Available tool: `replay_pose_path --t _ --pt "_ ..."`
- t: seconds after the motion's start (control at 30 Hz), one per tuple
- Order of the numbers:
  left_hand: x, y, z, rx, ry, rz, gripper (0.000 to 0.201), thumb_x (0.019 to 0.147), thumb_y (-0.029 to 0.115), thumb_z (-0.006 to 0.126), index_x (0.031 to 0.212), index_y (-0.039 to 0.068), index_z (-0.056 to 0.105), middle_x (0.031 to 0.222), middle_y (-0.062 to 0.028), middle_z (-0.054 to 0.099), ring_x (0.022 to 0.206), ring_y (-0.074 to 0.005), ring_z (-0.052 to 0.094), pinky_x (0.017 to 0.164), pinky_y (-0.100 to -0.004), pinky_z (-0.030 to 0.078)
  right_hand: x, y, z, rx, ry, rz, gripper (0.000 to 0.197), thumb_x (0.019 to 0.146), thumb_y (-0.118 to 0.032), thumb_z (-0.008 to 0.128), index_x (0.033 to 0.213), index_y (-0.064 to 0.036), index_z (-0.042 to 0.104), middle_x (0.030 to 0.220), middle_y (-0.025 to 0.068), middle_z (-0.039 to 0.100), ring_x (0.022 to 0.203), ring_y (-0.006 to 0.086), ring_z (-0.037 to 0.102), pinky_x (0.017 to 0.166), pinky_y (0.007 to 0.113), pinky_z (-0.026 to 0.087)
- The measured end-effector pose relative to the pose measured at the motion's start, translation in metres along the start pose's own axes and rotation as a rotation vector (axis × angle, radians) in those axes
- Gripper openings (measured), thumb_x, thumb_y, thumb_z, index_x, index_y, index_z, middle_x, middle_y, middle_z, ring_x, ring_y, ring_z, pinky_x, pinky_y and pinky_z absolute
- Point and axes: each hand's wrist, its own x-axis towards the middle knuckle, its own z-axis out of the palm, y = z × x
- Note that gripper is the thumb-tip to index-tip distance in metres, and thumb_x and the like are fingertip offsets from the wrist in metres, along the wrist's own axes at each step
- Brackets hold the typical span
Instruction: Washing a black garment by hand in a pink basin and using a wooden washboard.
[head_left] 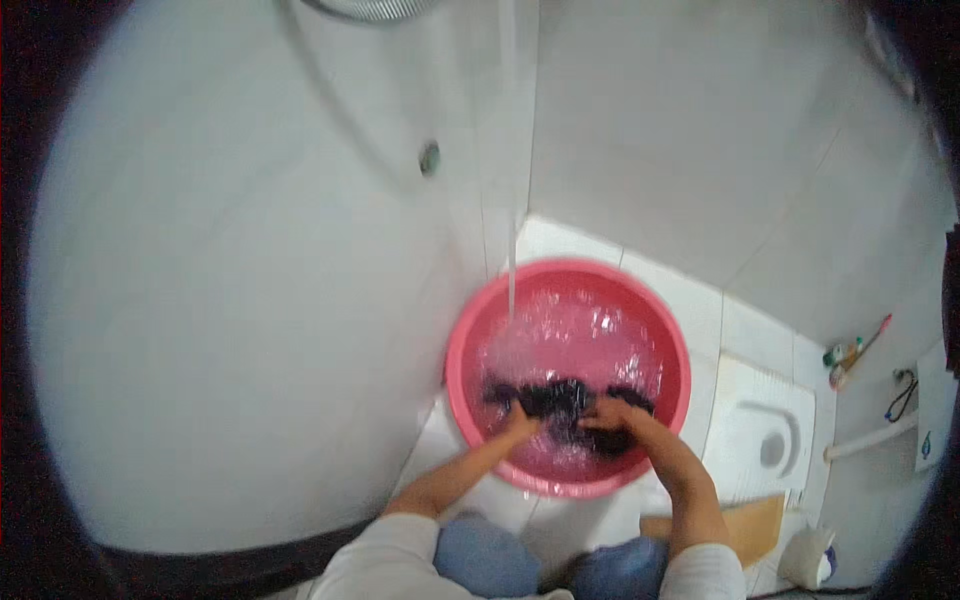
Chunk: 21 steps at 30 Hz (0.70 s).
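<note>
Large round pink basin [457, 370]: stands on the white tiled floor [580, 243], close to the grey-white wall [250, 300] at left, with rippling, glinting water [560, 340] inside.
Bunched dark wet cloth [555, 398]: in the near half of the basin, partly in the water, spread beneath and between both hands.
Left hand [522, 420]: reaches into the basin and touches the cloth's near edge; I cannot tell whether its fingers are closed on the fabric.
Right hand [612, 412]: over the cloth's right part, touching it, fingers pointing left; whether it grips is too blurred to tell.
Thin clear water stream [512, 260]: falls from above into the basin's left side, beyond the left hand.
White squat toilet [742, 435]: set in the floor, right of the basin.
Flat tan panel [755, 530]: near the toilet's lower edge, partly behind the right forearm.
White rounded container [803, 560]: beside the panel, at lower right.
Slim red stick [872, 338]: leans in the right-hand corner.
</note>
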Motion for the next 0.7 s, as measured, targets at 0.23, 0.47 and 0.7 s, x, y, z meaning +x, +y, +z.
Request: replay_pose_path --t 0.23,0.47,0.7 --pt "-0.002 0.001 0.008 0.143 0.155 0.09 0.088 0.066 0.034 0.079 0.131 -0.001 0.031 0.118 -0.028 0.054 0.11 -0.039 0.056 0.096 -0.0429 0.044 -0.197 -0.094 -0.274 -0.126 1.171 -0.075 0.048 0.079 -0.011 0.068 0.125 -0.0092 0.056 0.131 0.0148 0.054 0.121 0.0318 0.051 0.101 0.04 0.042" --pt "0.01 0.024 -0.008 0.136 0.04 -0.157 0.103 0.061 0.039 0.083 0.136 -0.003 0.026 0.127 -0.0275 0.049 0.119 -0.0378 0.05 0.101 -0.0414 0.04 -0.299 -0.262 -0.515 -0.619 1.87 -0.642 0.063 0.083 -0.006 0.06 0.142 -0.0108 0.038 0.147 0.0161 0.035 0.138 0.0332 0.03 0.11 0.043 0.031" --pt "-0.01 0.021 -0.007 0.146 0.004 0.104 0.113 0.059 0.048 0.084 0.139 -0.004 0.022 0.135 -0.0276 0.042 0.126 -0.0372 0.043 0.106 -0.0406 0.035 -0.318 -0.306 -0.627 -0.439 2.337 -0.438 0.033 0.088 -0.024 0.054 0.102 0.004 0.063 0.105 0.0147 0.062 0.103 0.0253 0.056 0.088 0.037 0.044"
